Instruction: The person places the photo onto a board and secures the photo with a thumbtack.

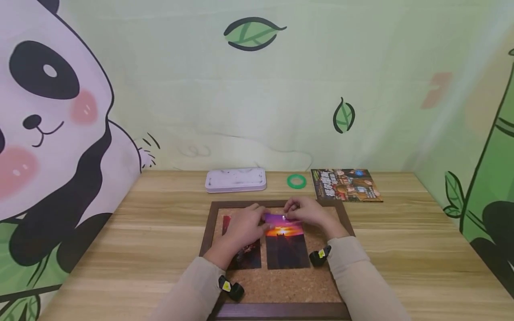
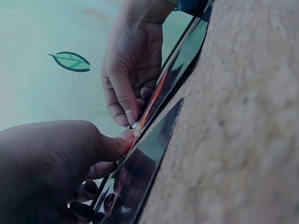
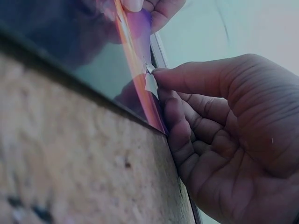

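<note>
A sunset photo point(image 1: 286, 249) with a purple and orange sky lies on a cork board point(image 1: 289, 285) in a dark brown frame. My left hand point(image 1: 246, 225) pinches the photo's upper left edge, its thumb on the glossy face. At the top of the photo, my right hand point(image 1: 309, 211) holds a small whitish push pin point(image 3: 149, 69) between thumb and index finger. How deep the pin's point sits cannot be seen. Left of the sunset, a darker photo point(image 1: 250, 258) with some red lies partly hidden under my left hand and wrist.
Behind the board stand a pale pencil case point(image 1: 235, 180), a green tape ring point(image 1: 296, 181) and a colourful booklet point(image 1: 346, 185). The wooden table point(image 1: 160, 232) meets a printed wall cloth point(image 1: 257, 98) at the back. Black wrist cameras sit on both sleeves.
</note>
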A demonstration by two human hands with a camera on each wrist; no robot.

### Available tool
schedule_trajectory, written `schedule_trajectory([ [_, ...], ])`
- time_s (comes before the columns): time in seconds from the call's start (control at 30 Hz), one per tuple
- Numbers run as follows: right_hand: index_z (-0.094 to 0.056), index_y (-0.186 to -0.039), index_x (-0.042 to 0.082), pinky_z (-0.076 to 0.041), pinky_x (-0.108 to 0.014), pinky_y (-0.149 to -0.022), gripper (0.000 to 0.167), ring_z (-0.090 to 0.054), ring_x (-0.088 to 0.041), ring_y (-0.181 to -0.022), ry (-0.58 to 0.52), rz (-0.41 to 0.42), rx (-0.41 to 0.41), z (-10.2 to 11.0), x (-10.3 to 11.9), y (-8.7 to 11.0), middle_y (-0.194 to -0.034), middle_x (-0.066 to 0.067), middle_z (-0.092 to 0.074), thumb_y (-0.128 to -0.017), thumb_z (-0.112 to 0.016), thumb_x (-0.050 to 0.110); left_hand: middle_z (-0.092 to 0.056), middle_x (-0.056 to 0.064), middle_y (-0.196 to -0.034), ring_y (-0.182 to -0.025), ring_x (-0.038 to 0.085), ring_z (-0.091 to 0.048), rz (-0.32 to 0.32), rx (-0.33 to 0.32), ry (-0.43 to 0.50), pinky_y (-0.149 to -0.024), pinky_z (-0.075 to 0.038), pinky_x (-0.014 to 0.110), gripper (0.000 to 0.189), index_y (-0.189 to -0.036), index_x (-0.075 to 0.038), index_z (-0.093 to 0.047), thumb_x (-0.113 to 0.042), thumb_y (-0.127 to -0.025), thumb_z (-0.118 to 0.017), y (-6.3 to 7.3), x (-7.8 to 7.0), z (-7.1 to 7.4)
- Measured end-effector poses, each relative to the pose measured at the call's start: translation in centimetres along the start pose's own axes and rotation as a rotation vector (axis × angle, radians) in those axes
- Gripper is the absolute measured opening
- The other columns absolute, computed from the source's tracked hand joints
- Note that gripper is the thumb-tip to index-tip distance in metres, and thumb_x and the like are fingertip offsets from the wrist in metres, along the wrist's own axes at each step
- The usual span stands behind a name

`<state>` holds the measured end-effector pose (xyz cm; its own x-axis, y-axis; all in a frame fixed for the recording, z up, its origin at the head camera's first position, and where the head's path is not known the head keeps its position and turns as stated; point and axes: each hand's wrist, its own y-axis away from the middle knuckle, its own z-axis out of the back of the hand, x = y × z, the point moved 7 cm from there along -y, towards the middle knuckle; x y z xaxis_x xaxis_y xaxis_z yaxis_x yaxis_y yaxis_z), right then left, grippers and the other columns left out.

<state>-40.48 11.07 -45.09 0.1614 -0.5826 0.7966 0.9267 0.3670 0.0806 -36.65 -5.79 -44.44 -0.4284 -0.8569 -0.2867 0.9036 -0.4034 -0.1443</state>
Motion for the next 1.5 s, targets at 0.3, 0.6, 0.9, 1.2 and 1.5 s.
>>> schedule_trajectory([
  [0.3,-0.069,-0.1,0.0,-0.048,-0.03,-0.07,0.014,-0.059,-0.017,-0.078,-0.044,0.012,0.01,0.02,-0.06,0.06,-0.086,-0.006,-0.065,-0.088,-0.072,0.007,-0.062,-0.004,-0.096,-0.088,0.015,-0.06,-0.007,-0.002,0.0,-0.074,-0.05,0.035,0.04,-0.123,-0.014,-0.069,-0.039,-0.092,-0.072,-0.01,-0.09,-0.03],
  [0.6,-0.069,-0.101,0.001,-0.048,-0.03,-0.072,0.013,-0.059,-0.018,-0.08,-0.059,-0.015,0.01,-0.09,-0.24,0.18,-0.088,-0.007,-0.066,-0.089,-0.071,0.006,-0.06,-0.005,-0.095,-0.083,0.013,-0.058,-0.004,-0.001,-0.003,-0.071,-0.049,0.033,0.04,-0.122,-0.014,-0.069,-0.041,-0.092,-0.072,0.03,0.02,-0.16],
  [0.9,-0.068,-0.099,-0.001,-0.048,-0.027,-0.066,0.013,-0.058,-0.016,-0.076,-0.051,-0.032,-0.017,-0.15,-0.26,0.0,-0.085,-0.007,-0.065,-0.089,-0.072,0.005,-0.061,-0.005,-0.096,-0.083,0.013,-0.059,-0.005,0.005,0.0,-0.073,-0.05,0.034,0.04,-0.123,-0.014,-0.069,-0.04,-0.092,-0.072,-0.03,0.04,-0.24],
  [1.2,-0.069,-0.093,0.002,-0.05,-0.029,-0.065,0.011,-0.059,-0.018,-0.074,0.011,-0.073,-0.074,0.04,-0.22,0.06,-0.083,-0.006,-0.066,-0.088,-0.076,0.008,-0.06,-0.005,-0.096,-0.082,0.013,-0.057,0.011,0.015,0.012,-0.074,-0.049,0.033,0.042,-0.124,-0.015,-0.068,-0.041,-0.092,-0.072,0.0,0.08,-0.27],
  [1.5,-0.069,-0.091,0.005,-0.049,-0.03,-0.066,0.014,-0.058,-0.018,-0.075,0.088,-0.035,-0.072,0.1,0.01,0.17,-0.081,-0.005,-0.064,-0.088,-0.078,0.016,-0.054,0.0,-0.106,-0.075,0.016,-0.053,0.036,0.015,0.065,-0.067,-0.047,0.033,0.038,-0.122,-0.019,-0.063,-0.039,-0.091,-0.074,-0.04,0.26,-0.31],
])
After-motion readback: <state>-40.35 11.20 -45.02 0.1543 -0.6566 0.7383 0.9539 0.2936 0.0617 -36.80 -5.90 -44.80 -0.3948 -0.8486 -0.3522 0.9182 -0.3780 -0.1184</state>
